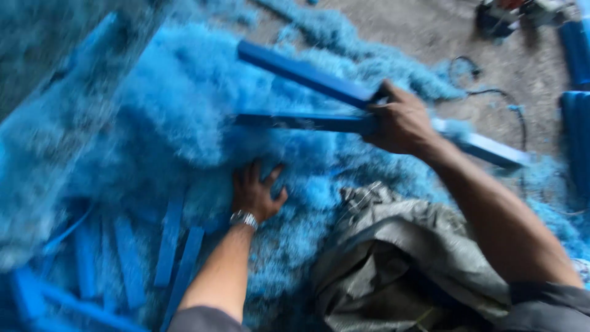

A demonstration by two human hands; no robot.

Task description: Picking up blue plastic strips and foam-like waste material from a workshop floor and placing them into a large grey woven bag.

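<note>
Landmark: heap of blue shavings (178, 104) on the floor (399, 31).
Sack (393, 258): grey, crumpled, nearest the viewer, right of the heap.
Loose blue strips (169, 243): flat on the floor at the heap's near edge.
Left hand (255, 190): fingers spread, pressed into the shavings, holding nothing; watch at the wrist.
Right hand (399, 120): grip closed around two blue bars (307, 74) near their middle, over the heap's right side.
Handling: bars look stiff, light and smooth; take hold mid-length. Shavings look soft, loose.
Far: cable (491, 92) beyond the heap.

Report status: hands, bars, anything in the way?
Right hand grips two blue bars. Left hand buried in blue shavings. Grey sack close by.
</note>
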